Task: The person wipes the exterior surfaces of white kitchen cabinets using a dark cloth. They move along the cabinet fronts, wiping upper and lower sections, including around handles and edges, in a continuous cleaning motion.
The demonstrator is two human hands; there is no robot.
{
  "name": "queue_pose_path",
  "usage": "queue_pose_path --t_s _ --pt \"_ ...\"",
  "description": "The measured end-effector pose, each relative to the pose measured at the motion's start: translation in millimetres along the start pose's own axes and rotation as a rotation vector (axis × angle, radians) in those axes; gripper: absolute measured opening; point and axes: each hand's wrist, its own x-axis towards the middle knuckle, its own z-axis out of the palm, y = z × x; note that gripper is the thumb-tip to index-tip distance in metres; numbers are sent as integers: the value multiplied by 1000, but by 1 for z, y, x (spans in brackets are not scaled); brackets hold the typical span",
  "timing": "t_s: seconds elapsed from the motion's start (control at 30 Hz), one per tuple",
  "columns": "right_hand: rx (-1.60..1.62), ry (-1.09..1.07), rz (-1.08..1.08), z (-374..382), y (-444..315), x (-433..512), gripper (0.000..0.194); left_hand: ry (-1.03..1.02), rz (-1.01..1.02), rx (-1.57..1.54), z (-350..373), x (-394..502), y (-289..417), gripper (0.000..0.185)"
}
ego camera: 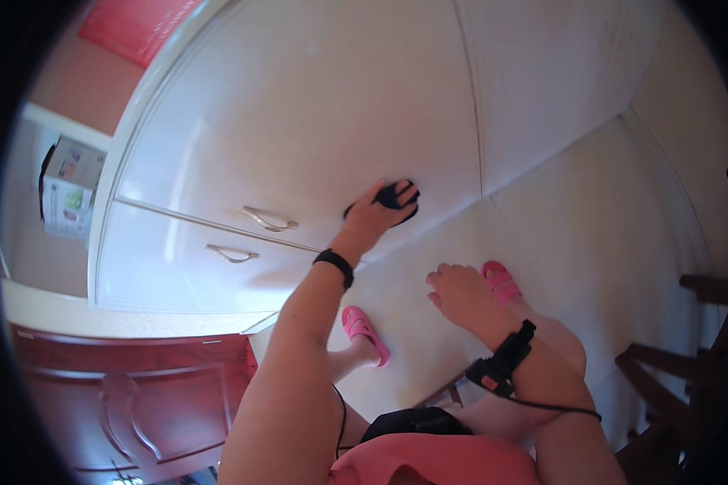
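My left hand (pixel 370 217) presses a dark cloth or pad (pixel 388 197) against the lower part of a white cabinet door (pixel 315 121). The fingers lie spread over it, and some of the dark material shows between them. A black band circles that wrist. Lower and to the right, my right hand (pixel 464 297) hangs over the floor with loosely bent fingers and holds nothing. On its wrist sits a black strapped device (pixel 500 361) with a cable. Two curved metal handles (pixel 270 219) are fixed on either side of the seam between the doors, left of my left hand.
Pink sandals (pixel 364 333) are on my feet on the pale tiled floor (pixel 424 339). A dark red panelled wooden door (pixel 164 406) is at lower left. Dark wooden furniture legs (pixel 661 370) stand at right. A printed box (pixel 70 188) sits on a side shelf at left.
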Motion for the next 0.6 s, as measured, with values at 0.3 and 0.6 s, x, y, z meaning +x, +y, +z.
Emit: queue_pose_path --t_s 0.3,0.6 --pt "-123 -53 -46 15 3 -15 10 368 -505 366 -156 -71 -119 59" --pt "29 -103 -253 28 -61 -27 14 1036 -412 432 -186 45 -154 55"
